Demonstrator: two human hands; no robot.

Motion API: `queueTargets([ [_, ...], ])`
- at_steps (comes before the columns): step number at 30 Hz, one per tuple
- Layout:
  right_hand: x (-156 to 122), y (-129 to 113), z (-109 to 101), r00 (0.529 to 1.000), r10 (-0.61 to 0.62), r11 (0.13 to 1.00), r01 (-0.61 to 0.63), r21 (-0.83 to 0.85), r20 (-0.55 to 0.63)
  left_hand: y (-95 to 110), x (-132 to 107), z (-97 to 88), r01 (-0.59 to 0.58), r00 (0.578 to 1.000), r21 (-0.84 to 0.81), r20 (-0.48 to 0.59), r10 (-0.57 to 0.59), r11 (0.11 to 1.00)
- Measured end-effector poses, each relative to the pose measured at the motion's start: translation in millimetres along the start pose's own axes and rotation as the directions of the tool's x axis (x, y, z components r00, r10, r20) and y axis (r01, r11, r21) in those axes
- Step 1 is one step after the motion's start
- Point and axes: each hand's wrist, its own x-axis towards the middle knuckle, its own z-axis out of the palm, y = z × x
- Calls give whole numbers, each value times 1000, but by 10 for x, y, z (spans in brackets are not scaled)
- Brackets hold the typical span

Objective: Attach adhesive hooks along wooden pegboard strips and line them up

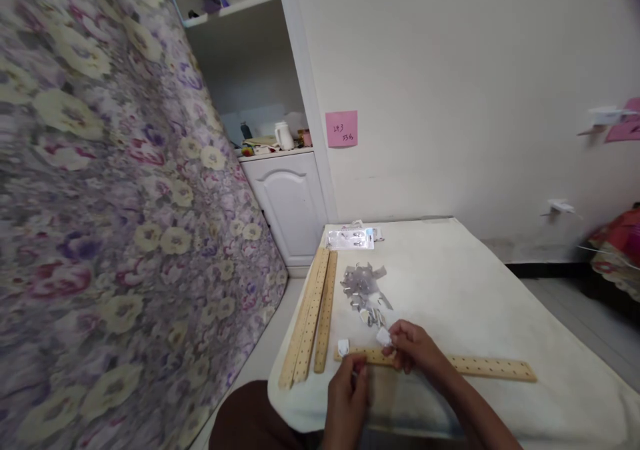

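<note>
One curled left hand (349, 389) meets a wooden strip (490, 368), grip unclear; right hand (415, 347) pinches white piece (383, 336)

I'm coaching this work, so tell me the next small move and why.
Probably bring the white piece in the right hand down onto the perforated wooden strip: the fingers already pinch it close by the strip, a second white piece sits at the strip's left end, and the left hand is near that end, perhaps able to steady it.
</note>
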Motion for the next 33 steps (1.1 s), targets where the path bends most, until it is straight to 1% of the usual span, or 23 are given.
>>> queueTargets([
  [3,-137,50,92,989,42,998,-36,-50,140,55,21,93,95,994,-222,78,-80,970],
  [5,-191,100,148,981,64,995,-50,-81,182,36,23,135,153,985,-320,126,-118,935],
  [7,-213,141,187,978,84,992,-64,-108,193,-20,20,159,195,978,-358,140,-154,913],
  [9,-214,157,204,978,86,989,-61,-136,189,-89,14,167,214,975,-365,137,-175,906],
  [12,-199,150,204,988,12,983,17,-183,153,-165,-1,168,198,979,-342,121,-165,919],
  [14,-188,156,206,989,-47,980,73,-186,142,-182,-19,175,171,983,-303,122,-140,938],
  [15,-184,168,208,988,-58,981,83,-177,144,-183,-29,183,162,983,-284,131,-129,945],
  [19,-188,242,207,986,15,988,11,-154,168,-182,-66,226,168,978,-256,161,-130,952],
  [23,-212,251,185,978,79,978,-39,-204,191,-233,-73,276,163,981,-252,147,-129,954],
  [25,-205,232,184,977,82,976,-39,-215,196,-266,-68,299,162,983,-255,130,-132,953],
  [28,-145,211,201,982,61,982,-27,-185,179,-286,-67,303,165,985,-237,86,-149,957],
  [30,-77,200,213,989,37,987,-14,-159,143,-276,-77,275,123,992,-175,34,-119,977],
  [33,42,174,229,998,-6,984,17,-175,63,-253,-105,208,37,998,-16,-45,-37,999],
])
